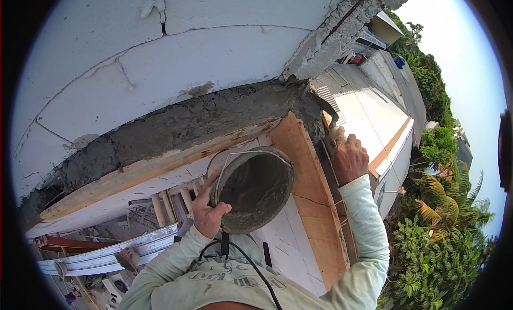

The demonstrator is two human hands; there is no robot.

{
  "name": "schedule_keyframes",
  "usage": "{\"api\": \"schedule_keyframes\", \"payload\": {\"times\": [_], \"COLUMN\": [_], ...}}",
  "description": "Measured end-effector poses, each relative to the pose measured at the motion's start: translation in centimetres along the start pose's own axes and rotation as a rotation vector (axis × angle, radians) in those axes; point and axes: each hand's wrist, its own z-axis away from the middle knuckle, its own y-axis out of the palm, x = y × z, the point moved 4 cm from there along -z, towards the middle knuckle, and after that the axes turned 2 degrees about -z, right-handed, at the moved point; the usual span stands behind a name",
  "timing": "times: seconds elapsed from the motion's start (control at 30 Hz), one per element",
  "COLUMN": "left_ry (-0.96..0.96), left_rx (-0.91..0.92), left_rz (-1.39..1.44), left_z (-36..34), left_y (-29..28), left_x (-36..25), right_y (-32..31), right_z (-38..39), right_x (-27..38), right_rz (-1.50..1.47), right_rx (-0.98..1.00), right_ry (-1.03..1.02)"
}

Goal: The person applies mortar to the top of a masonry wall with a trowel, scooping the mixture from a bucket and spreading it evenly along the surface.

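My left hand (pixel 207 209) grips the side of a mortar-caked bucket (pixel 251 223), thumb near its rim. The bucket tilts toward me, and grey residue coats its inside. Out to the right, my right hand (pixel 348 156) is closed around a trowel (pixel 327 108), its handle mostly hidden by my fingers. The dark blade lies against wet grey mortar (pixel 160 124) at the wall corner. This mortar forms a long band under the white block wall (pixel 176 64), with a wooden plank (pixel 155 170) along its lower edge.
A plywood board (pixel 310 203) slants down beside the bucket. A rough concrete column (pixel 331 37) rises at the corner. Far below on the left are a pale metal beam (pixel 107 256) and scattered timber. Roofs (pixel 368 107) and trees (pixel 427 256) lie beyond the right edge.
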Motion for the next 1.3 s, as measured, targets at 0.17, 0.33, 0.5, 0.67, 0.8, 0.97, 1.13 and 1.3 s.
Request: {"api": "schedule_keyframes", "payload": {"times": [0.17, 0.33, 0.5, 0.67, 0.8, 0.97, 1.13, 1.3], "left_ry": [0.003, -0.005, -0.002, 0.002, 0.009, -0.015, -0.012, -0.053], "left_rx": [0.005, -0.008, 0.012, 0.016, -0.009, -0.005, 0.013, -0.032], "left_rz": [-0.036, -0.051, -0.006, -0.043, -0.068, -0.062, -0.073, -0.053], "left_z": [-0.5, -0.4, -1.0, -0.9, -0.6, -0.7, 0.0, 0.1], "left_y": [0.3, -0.5, 0.4, -0.1, -1.1, -0.9, -1.2, -2.0], "left_x": [-0.8, -0.4, -0.8, -0.8, -0.5, -0.3, -0.1, 0.5], "right_y": [0.6, -3.4, -0.8, -1.7, -4.6, -2.2, -2.3, -7.3], "right_z": [-1.0, -0.5, -2.1, -4.1, -3.1, -3.4, -4.2, -2.6], "right_x": [1.4, -0.1, 2.3, 2.9, 1.6, 2.0, 3.0, 0.8], "right_rz": [0.073, 0.044, 0.146, 0.101, 0.055, 0.129, 0.104, 0.049], "right_rx": [0.011, -0.052, -0.109, -0.095, -0.038, -0.03, -0.069, -0.089], "right_ry": [-0.05, 0.01, -0.159, -0.177, -0.072, -0.085, -0.121, -0.013]}}
